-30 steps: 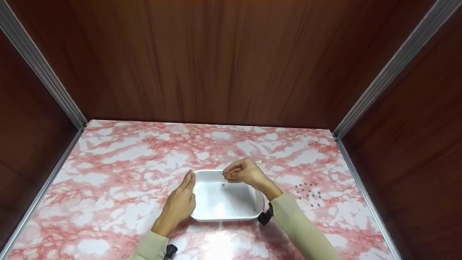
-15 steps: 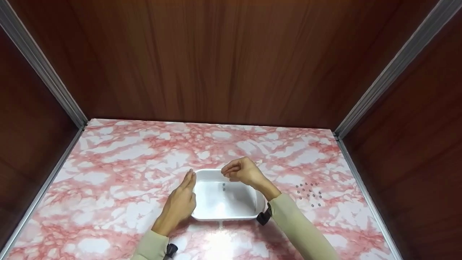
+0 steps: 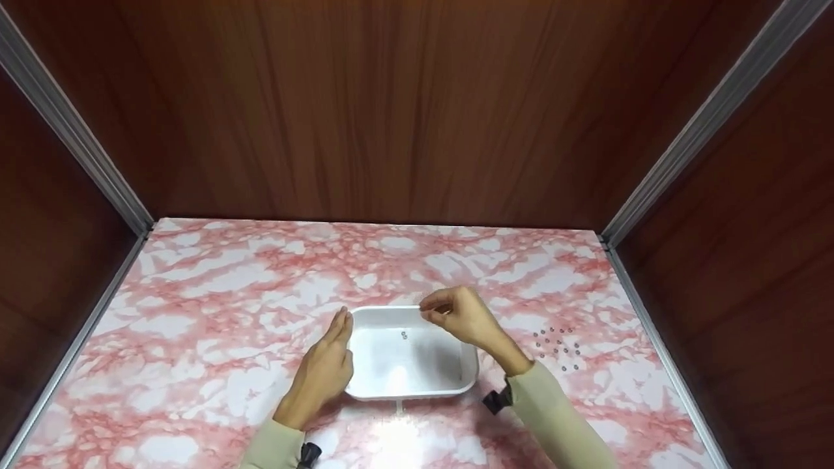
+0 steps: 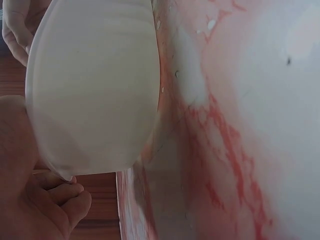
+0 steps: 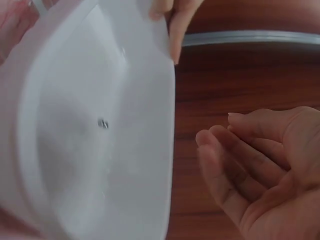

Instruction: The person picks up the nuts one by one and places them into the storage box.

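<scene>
A white rectangular tray (image 3: 410,384) stands on the table in the head view. My left hand (image 3: 324,365) grips its left rim; in the right wrist view the left thumb lies inside and the fingers (image 5: 177,40) outside the wall. Two small grey ring-like metal pieces (image 3: 404,335) lie close together on the tray floor, seen as shiny bits (image 5: 103,123) in the right wrist view. Over the tray's back right rim hovers my right hand (image 3: 466,317). Its thumb and fingers are loosely bent and apart, with nothing visible between them (image 5: 260,165).
To the right of the tray, several similar small grey pieces (image 3: 558,342) are spread on the red-and-white marbled table (image 3: 228,293). Brown wood panels (image 3: 378,117) with metal edge strips (image 3: 704,124) wall in the back and both sides.
A second small piece has dropped into the tray beside the first, and the two now lie closer together. My right hand has opened slightly and moved right; the left hand stays put.
</scene>
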The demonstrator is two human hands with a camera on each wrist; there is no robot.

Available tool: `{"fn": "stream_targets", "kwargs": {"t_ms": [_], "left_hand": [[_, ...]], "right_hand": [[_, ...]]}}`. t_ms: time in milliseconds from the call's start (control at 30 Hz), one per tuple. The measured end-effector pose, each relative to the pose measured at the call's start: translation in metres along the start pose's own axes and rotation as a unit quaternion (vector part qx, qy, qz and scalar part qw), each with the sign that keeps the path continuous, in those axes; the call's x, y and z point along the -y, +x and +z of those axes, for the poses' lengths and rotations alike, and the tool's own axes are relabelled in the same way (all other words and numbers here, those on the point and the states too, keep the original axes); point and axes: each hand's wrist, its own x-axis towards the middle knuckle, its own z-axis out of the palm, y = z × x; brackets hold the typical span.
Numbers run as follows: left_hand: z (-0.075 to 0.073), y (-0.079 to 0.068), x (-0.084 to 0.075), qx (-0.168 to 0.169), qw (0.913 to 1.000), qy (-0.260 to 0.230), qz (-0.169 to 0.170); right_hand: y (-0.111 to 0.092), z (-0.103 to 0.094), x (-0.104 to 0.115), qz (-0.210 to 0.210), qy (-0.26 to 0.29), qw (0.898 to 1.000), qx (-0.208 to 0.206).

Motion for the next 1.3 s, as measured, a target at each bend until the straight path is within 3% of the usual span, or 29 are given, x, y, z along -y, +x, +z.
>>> {"fn": "stream_targets", "kwargs": {"t_ms": [200,467,667,867,1100,1300], "left_hand": [[0.0,0.0,0.0,0.005,0.9999,-0.01,0.0],[-0.001,0.002,0.0,0.008,0.9997,-0.023,0.003],[-0.001,0.0,0.001,0.014,0.9998,-0.017,-0.003],[-0.002,0.001,0.0,0.018,0.9996,-0.02,-0.009],[-0.002,0.001,-0.001,0.02,0.9995,-0.025,-0.008],[-0.002,0.0,-0.001,0.024,0.9992,-0.03,-0.011]], "right_hand": [[-0.025,-0.021,-0.005,-0.023,-0.064,0.997,-0.039],[-0.064,-0.048,-0.023,-0.016,-0.084,0.993,-0.078],[-0.093,-0.062,-0.041,0.005,-0.124,0.989,-0.084],[-0.117,-0.077,-0.065,-0.004,-0.179,0.98,-0.083],[-0.142,-0.088,-0.098,-0.016,-0.277,0.957,-0.089],[-0.16,-0.091,-0.12,0.036,-0.327,0.941,-0.085]]}}
